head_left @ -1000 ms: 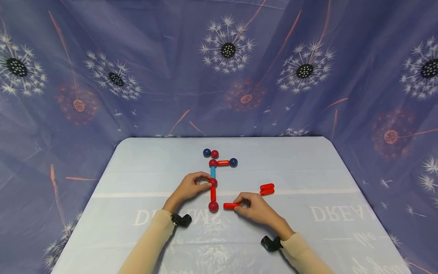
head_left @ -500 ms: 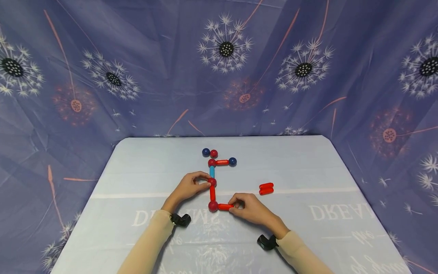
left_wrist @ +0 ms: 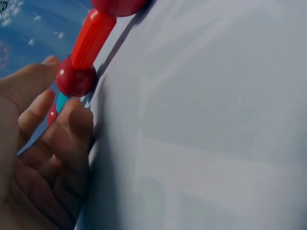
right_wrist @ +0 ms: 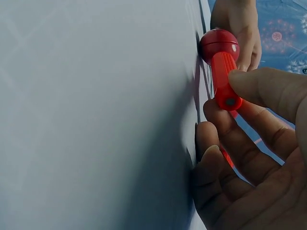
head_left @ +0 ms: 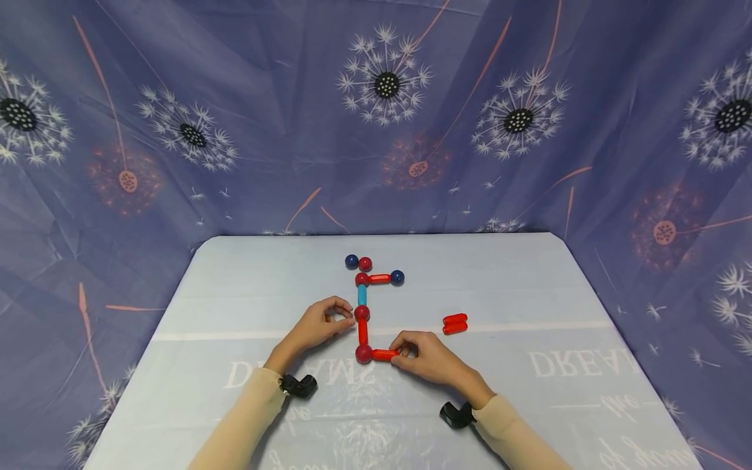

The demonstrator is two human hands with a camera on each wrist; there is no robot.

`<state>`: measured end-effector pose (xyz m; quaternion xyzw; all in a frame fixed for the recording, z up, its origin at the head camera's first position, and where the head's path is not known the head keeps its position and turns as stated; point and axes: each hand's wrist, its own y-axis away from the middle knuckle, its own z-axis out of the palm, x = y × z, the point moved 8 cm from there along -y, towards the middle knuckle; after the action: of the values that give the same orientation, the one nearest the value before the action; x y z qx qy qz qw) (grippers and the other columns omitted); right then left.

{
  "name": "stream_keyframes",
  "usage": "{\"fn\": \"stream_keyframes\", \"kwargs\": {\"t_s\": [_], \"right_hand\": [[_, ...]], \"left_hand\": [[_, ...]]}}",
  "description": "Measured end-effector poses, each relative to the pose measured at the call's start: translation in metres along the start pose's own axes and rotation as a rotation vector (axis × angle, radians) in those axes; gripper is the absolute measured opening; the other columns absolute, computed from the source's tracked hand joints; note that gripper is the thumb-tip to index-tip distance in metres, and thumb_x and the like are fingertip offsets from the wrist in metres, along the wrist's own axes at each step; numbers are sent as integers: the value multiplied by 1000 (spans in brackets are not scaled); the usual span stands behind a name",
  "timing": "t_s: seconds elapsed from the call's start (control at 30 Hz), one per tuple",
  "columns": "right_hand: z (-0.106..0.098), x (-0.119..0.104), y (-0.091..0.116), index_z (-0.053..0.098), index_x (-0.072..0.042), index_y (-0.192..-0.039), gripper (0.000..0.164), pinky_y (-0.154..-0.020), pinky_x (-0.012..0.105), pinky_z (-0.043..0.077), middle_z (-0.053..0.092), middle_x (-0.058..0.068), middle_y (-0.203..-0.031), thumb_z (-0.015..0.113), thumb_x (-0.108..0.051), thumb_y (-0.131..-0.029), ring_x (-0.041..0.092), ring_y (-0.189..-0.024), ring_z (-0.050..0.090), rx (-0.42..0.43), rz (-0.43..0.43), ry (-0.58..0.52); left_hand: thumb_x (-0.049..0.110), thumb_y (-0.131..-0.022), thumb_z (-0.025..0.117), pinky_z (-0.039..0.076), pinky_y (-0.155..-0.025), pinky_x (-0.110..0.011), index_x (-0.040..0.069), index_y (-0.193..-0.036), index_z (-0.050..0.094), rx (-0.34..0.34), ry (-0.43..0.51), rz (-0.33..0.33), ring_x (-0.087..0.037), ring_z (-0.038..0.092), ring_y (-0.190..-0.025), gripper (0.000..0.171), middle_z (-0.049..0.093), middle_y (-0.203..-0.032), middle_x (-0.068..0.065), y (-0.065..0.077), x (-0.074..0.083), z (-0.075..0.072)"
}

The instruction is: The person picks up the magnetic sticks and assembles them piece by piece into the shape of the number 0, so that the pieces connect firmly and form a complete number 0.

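A chain of balls and magnetic rods lies on the table. Its near red ball [head_left: 363, 354] joins an upright-running red rod [head_left: 363, 331] and a second red magnetic rod [right_wrist: 225, 79] that points right. My right hand [head_left: 431, 357] pinches that second rod near its free end, thumb on top. Just left of the middle red ball [head_left: 361, 313], my left hand [head_left: 317, 323] hovers with loosely bent fingers, holding nothing; the left wrist view shows a small gap to the ball. Beyond it, a blue rod [head_left: 361, 296] leads to a far red ball [head_left: 361, 279].
From the far ball a red rod [head_left: 379, 279] runs right to a dark blue ball [head_left: 397, 277]. Behind sit a loose dark blue ball [head_left: 351, 262] and red ball [head_left: 365, 264]. Two spare red rods [head_left: 455, 324] lie to the right. A patterned curtain [head_left: 282, 130] hangs behind the table [head_left: 505, 274].
My right hand has brought its red magnetic rod leftward against the near red ball. My left hand has let go of the middle red ball and drawn slightly left.
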<state>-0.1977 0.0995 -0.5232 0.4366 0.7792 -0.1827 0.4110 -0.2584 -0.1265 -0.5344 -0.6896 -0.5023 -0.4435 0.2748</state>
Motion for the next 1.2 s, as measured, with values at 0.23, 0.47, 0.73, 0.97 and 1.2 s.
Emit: {"fn": "stream_keyframes", "kwargs": {"t_s": [0.23,0.47,0.73,0.97,1.2], "right_hand": [[1,0,0,74,-20,-105,10,-73,23,52,67,-11,-89,75,-19,-95,8,-80,60,-4,0,-3],[-1,0,0,75,-19,-107,11,-73,24,52,68,-11,-91,73,-20,-96,7,-80,60,14,-16,12],[-1,2,-1,74,-19,-110,13,-75,24,52,69,-11,-95,72,-22,-98,6,-83,61,15,-29,12],[-2,5,-1,74,-21,-111,14,-77,24,53,68,-12,-94,73,-23,-97,6,-83,61,16,-23,16],[-12,-2,-7,74,-17,-112,16,-77,24,54,69,-11,-96,71,-24,-98,6,-84,62,-9,-59,20]], "left_hand": [[31,-93,78,49,-56,-24,17,-103,73,-127,-61,74,-8,55,-59,18,72,-97,2,21,10,13],[36,-87,84,47,-58,-23,23,-102,73,-205,-89,129,-7,54,-61,23,73,-95,6,32,24,34],[36,-85,86,48,-60,-23,24,-99,72,-161,-136,131,-9,56,-64,23,72,-91,11,35,27,37],[40,-86,84,47,-60,-24,28,-100,74,-114,-114,86,-8,55,-64,22,71,-94,10,36,19,38],[39,-85,85,46,-58,-24,29,-102,74,-81,-112,54,-6,52,-60,23,71,-95,11,39,14,36]]}}
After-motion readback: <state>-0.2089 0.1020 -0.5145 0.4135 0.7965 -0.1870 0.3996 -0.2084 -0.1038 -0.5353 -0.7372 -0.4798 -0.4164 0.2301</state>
